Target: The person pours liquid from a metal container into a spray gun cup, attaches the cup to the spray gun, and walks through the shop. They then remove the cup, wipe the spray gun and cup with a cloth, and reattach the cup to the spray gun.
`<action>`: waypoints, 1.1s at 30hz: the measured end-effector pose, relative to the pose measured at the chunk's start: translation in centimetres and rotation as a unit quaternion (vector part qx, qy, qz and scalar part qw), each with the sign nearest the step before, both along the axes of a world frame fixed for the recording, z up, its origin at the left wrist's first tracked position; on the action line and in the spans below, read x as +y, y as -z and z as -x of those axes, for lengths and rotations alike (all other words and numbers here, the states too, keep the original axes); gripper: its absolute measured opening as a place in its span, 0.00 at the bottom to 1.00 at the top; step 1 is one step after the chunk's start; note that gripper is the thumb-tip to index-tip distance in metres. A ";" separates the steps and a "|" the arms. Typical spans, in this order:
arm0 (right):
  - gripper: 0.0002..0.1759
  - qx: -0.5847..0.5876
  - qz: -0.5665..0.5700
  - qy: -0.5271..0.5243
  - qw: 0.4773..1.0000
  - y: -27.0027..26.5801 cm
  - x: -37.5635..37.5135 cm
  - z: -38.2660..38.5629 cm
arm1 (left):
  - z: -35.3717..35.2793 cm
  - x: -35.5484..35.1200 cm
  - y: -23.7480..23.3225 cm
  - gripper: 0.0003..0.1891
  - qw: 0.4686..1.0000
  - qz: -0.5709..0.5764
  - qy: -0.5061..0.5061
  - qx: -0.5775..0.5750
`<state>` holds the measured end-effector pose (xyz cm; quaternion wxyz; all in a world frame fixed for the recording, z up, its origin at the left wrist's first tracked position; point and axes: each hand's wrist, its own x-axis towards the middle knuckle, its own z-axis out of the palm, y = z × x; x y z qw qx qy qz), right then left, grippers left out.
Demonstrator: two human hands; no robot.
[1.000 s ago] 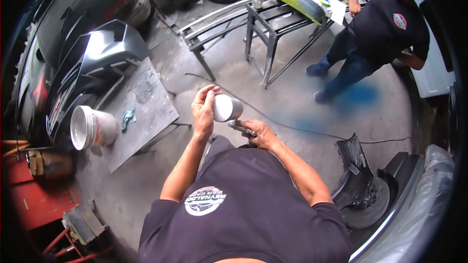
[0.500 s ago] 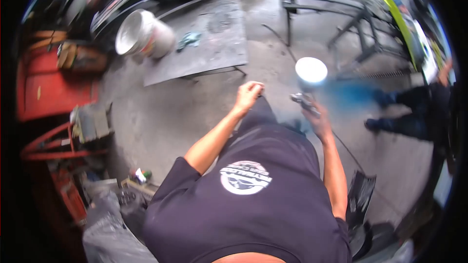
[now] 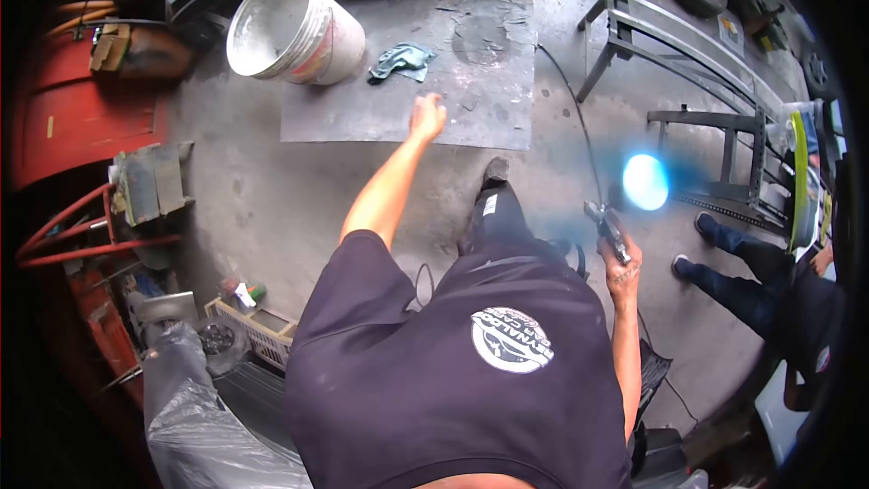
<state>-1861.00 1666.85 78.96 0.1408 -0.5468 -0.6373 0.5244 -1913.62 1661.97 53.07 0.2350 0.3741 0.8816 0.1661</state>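
My left hand [image 3: 428, 118] reaches forward over the flat grey sheet [image 3: 353, 118], its fingers loosely bent and partly apart. Nothing shows in it. Just beyond lies a crumpled blue-green cloth [image 3: 404, 62], apart from the fingers. My right hand [image 3: 625, 272] is closed around the handle of a metal spray gun [image 3: 608, 234], held out at my right side. Next to the gun shows a bright round white disc [image 3: 645, 182] with a blue glow; what it is I cannot make out. A thin dark hose [image 3: 579, 104] runs over the floor towards the gun.
A large white bucket [image 3: 337, 43] stands on the sheet, left of the cloth. Metal frame stands [image 3: 697, 36] are at the right. Another person's legs [image 3: 738, 258] are close on my right. Red equipment [image 3: 90, 118] and a plastic crate [image 3: 262, 335] line the left.
My left hand has moved forward and left, from over my leg to near the cloth. My right hand has shifted right and back in view with the spray gun. The view has moved too.
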 end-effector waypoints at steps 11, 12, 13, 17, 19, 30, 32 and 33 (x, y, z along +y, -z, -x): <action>0.27 -0.041 -0.084 -0.090 0.992 1.5 0.8 10.3 | 16.1 6.4 7.0 0.36 0.984 0.110 0.061 0.123; 0.27 -0.061 -0.080 -0.071 0.992 1.5 0.9 10.3 | 15.1 7.3 4.3 0.30 0.985 0.117 0.057 0.110; 0.26 -0.062 -0.074 -0.079 0.992 1.8 1.1 10.7 | 15.4 7.3 4.4 0.22 0.982 0.087 0.084 0.148; 0.26 -0.050 -0.072 -0.064 0.994 2.0 1.8 11.3 | 17.5 7.1 4.7 0.09 0.982 0.024 0.120 0.141; 0.27 -0.054 -0.114 -0.072 0.989 2.0 2.1 11.0 | 15.2 8.0 0.3 0.07 0.998 -0.022 0.049 0.043; 0.30 -0.109 -0.226 -0.133 0.959 1.0 0.6 9.6 | -11.2 9.0 -28.5 0.11 0.781 -0.190 0.228 -0.549; 0.28 -0.101 -0.225 -0.121 0.962 -0.1 -0.2 8.9 | -15.8 9.4 -28.2 0.15 0.815 -0.303 0.346 -0.351; 0.26 -0.093 -0.215 -0.113 0.966 -0.6 -0.5 8.2 | -17.6 9.2 -28.3 0.16 0.816 -0.312 0.320 -0.367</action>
